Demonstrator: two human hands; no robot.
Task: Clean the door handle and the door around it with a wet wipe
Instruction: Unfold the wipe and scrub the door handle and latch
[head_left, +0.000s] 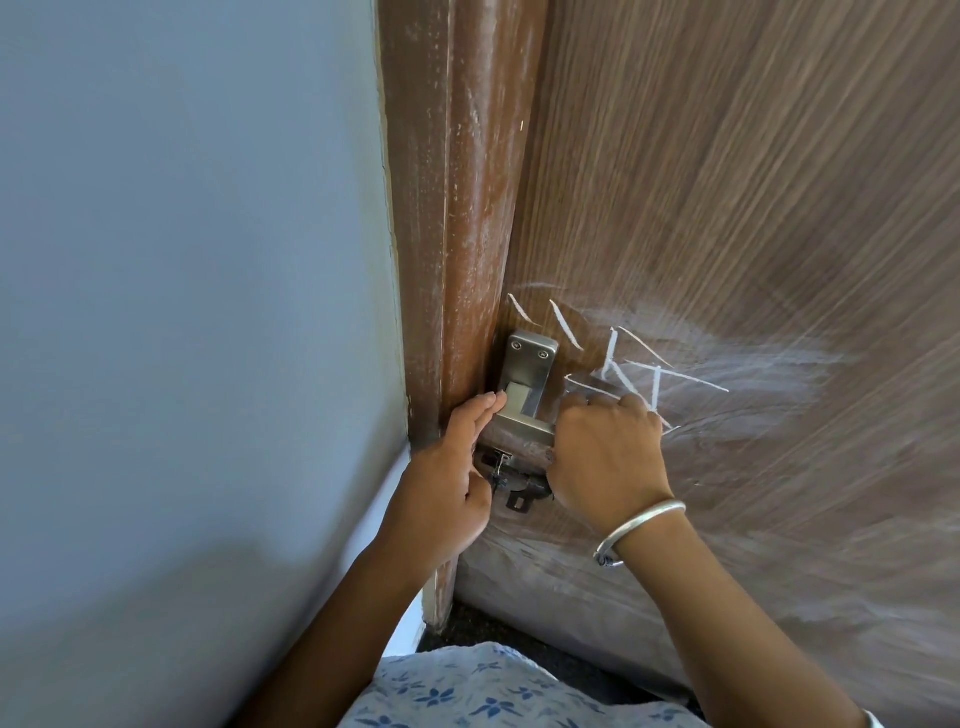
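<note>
Our left hand (452, 467), fingers straight, touches the door handle (524, 374); right of it, our right hand (608, 452) curls against the chalked door (753, 182) (whether it holds anything, we cannot tell).

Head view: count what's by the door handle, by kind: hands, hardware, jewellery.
Hands: 2, left hand and right hand
Door handle: 1
Plate screws: 2
Dark latch: 1
Bangle: 1
Total: 7

Door handle (524, 384) on door (727, 208): left hand (457, 467) touches its left side, right hand (608, 457) at its right end, latch (514, 483) below, marks (639, 374) upper right, frame (457, 208) left, wall (182, 260) farther left.
</note>
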